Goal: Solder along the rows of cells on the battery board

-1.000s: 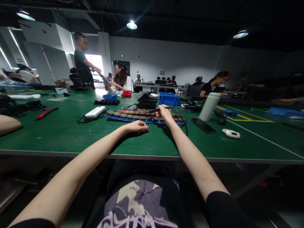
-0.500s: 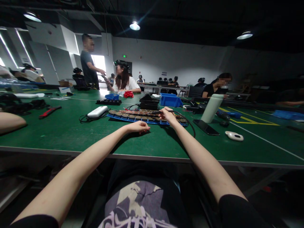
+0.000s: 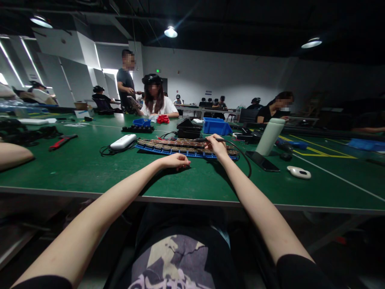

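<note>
Across the green table (image 3: 120, 178), in front of the person, lies a blue-edged strip (image 3: 171, 146) with rows of copper-coloured lines, its long axis running left to right, almost square to the reach of both arms. The right hand (image 3: 215, 146) is over the strip's right part, its fingers closed around a black pen-like tool (image 3: 202, 140) that points leftward, roughly along that same axis, so most of the strip's length stretches away to the left of these fingers. Whether the tool's tip touches the rows or sits just above them is too small to tell. The left hand (image 3: 177, 161) rests on the near side, by the blue edge around the middle, fingers loosely curled; I cannot tell whether they pinch anything. Of the two, the right hand is nearer to the rows. From the tool's rear end a black cable (image 3: 247, 158) loops down to the right. Farther out, a white device (image 3: 123, 142) sits just beyond the strip's left end, while a phone (image 3: 264, 161) and a pale green bottle (image 3: 271, 137) stand off its right end.
</note>
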`<state>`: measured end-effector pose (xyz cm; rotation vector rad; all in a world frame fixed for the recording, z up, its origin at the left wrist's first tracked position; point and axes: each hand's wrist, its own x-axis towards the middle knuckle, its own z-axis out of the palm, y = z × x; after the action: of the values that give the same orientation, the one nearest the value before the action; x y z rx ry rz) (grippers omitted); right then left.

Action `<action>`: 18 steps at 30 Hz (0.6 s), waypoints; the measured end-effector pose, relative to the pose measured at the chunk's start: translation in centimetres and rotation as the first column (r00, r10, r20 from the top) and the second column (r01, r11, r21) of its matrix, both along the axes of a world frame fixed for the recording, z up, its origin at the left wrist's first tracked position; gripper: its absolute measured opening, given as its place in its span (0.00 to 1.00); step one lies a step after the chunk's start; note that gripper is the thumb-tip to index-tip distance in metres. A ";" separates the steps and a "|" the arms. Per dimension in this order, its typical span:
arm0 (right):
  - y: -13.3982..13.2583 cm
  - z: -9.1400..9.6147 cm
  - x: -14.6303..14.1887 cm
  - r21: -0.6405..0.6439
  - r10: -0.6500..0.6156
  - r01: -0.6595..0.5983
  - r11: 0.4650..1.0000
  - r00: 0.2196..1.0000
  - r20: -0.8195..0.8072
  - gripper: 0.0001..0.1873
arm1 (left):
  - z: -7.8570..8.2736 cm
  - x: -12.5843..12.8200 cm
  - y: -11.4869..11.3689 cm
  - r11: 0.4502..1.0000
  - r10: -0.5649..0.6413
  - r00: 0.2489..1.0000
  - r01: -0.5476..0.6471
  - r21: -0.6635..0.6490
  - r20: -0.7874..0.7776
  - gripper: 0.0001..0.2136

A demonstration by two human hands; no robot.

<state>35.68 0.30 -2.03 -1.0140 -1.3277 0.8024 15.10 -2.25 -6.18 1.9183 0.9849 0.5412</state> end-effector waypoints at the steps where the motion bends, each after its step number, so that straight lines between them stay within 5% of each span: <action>1: 0.0 0.2 0.2 0.007 -0.029 0.029 1.000 0.999 -0.015 0.05 | 0.0 0.0 0.0 1.000 -0.001 1.000 0.001 -0.002 0.001 0.23; 7: 0.5 0.1 1.4 0.016 -0.142 0.143 0.990 0.987 -0.070 0.05 | 0.0 0.0 0.2 1.000 -0.003 1.000 0.002 -0.009 -0.020 0.23; 18: 0.5 -0.7 0.8 -0.015 -0.079 0.079 0.997 0.997 -0.013 0.05 | 0.1 0.0 -0.1 1.000 -0.014 0.999 0.014 0.003 -0.030 0.23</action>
<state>36.48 0.78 -2.77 -1.0642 -1.2643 0.7585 15.12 -2.31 -6.12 1.9403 0.9890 0.5075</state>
